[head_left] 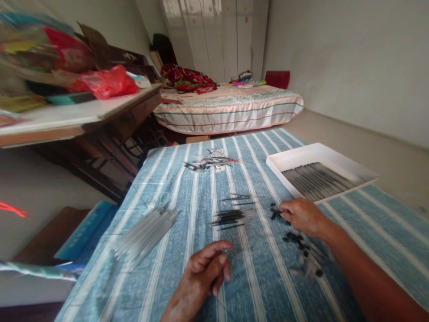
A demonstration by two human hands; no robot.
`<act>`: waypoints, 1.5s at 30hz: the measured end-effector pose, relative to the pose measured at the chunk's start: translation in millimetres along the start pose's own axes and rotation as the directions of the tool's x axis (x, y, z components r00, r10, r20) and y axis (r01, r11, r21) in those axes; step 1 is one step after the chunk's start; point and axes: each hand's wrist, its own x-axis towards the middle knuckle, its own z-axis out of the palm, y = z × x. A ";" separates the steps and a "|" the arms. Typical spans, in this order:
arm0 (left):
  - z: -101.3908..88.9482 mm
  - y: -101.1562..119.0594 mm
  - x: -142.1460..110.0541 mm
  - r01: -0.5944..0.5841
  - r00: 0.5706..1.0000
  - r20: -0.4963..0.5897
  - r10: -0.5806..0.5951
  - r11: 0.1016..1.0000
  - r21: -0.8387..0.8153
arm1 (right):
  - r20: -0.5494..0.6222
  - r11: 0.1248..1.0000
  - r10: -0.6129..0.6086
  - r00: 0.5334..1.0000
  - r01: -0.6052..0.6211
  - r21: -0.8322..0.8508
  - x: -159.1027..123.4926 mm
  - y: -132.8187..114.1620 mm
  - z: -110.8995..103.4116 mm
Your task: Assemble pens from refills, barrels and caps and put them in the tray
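Note:
My left hand hovers over the near middle of the striped cloth. Its fingers are loosely curled and apart, with nothing visible in them. My right hand reaches to a few small black pen plugs, its fingertips pinched on one of them, mostly hidden. Just below that hand lie several black plugs and clear pen caps, somewhat blurred. Between the hands and farther off is a bundle of black pen refills. At the left, clear pen barrels are laid side by side.
A white box holding a row of pens stands at the right. Mixed pen parts lie at the table's far end. To the left is a desk with a red plastic bag; a bed stands beyond.

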 end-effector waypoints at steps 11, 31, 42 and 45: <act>8.5 -7.3 -1.6 -0.022 0.994 0.107 0.024 1.000 -0.013 | -0.224 0.539 -0.231 0.947 0.316 0.781 -18.1 -53.6 20.8; 18.1 -6.8 -2.4 -0.010 0.981 0.194 -0.003 0.998 0.066 | -0.331 0.400 -0.349 0.877 0.459 0.793 -29.0 -79.8 32.8; 18.4 -4.1 -1.8 -0.012 0.976 0.216 -0.029 0.982 0.189 | -0.313 0.412 -0.385 0.868 0.465 0.784 -29.8 -81.9 33.8; 18.8 -3.8 -2.1 0.002 0.975 0.216 -0.052 0.974 0.226 | -0.305 0.417 -0.392 0.868 0.463 0.782 -30.7 -83.6 34.5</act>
